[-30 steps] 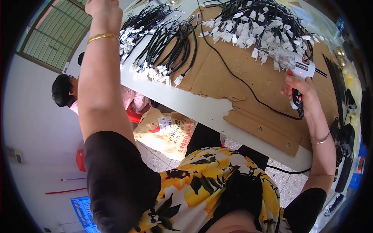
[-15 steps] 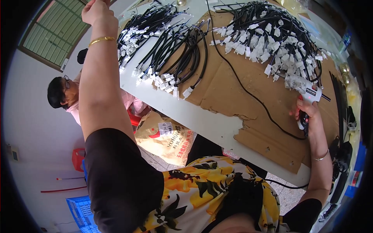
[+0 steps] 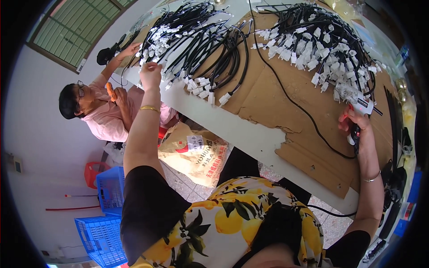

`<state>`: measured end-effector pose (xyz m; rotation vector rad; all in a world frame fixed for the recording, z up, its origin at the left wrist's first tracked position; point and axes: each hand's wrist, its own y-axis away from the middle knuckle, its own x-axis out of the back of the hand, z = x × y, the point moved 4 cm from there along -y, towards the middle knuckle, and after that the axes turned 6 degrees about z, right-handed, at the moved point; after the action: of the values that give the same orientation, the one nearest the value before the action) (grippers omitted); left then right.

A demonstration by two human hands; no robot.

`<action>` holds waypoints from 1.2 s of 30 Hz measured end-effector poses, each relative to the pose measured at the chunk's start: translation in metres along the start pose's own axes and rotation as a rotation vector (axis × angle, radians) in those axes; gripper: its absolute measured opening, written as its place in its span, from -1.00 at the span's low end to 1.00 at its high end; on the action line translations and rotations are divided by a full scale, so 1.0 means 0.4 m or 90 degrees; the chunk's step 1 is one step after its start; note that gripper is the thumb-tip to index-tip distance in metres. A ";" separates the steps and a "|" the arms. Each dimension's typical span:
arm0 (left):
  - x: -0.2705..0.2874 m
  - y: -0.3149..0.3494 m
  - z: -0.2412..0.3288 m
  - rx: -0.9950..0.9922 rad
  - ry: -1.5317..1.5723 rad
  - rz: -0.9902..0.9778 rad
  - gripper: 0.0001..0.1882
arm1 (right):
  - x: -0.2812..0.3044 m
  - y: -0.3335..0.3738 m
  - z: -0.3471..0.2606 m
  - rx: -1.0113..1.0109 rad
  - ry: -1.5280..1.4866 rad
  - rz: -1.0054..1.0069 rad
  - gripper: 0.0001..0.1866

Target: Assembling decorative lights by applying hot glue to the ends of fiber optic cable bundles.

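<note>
From the head view, the left hand is stretched out over the near-left edge of the white counter, its fingers drawn together on the white-tipped end of one lead at the edge of the left bundle of black cables, which lies fanned out on a sheet of brown cardboard. The right hand rests on the cardboard toward the right, its fingers wrapped around a black-and-white handheld tool whose nose touches the lower edge of a second heap of cables with white connectors. A single black cord runs from the far side of the counter across the cardboard to that tool. Beyond the counter's left end another person in a pink top reaches a hand up to the cables. Below the counter stand a printed tan sack and, further left, blue plastic crates.
</note>
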<state>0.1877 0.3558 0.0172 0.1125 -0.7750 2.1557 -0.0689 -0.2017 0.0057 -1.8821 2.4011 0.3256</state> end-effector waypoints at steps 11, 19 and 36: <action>-0.011 0.095 0.089 -0.188 -0.279 -0.058 -0.83 | -0.009 0.014 -0.017 0.013 0.016 0.014 -0.75; -0.038 0.094 0.068 -0.227 -0.291 -0.106 -0.84 | -0.009 0.008 -0.015 0.016 0.046 0.020 -0.74; -0.039 0.042 0.149 -0.247 -0.140 -0.036 -0.85 | -0.007 0.014 -0.022 0.001 0.002 0.012 -0.77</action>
<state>0.1751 0.3038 0.0517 0.1682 -1.2876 1.9212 -0.0731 -0.1997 0.0156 -1.8610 2.4219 0.3227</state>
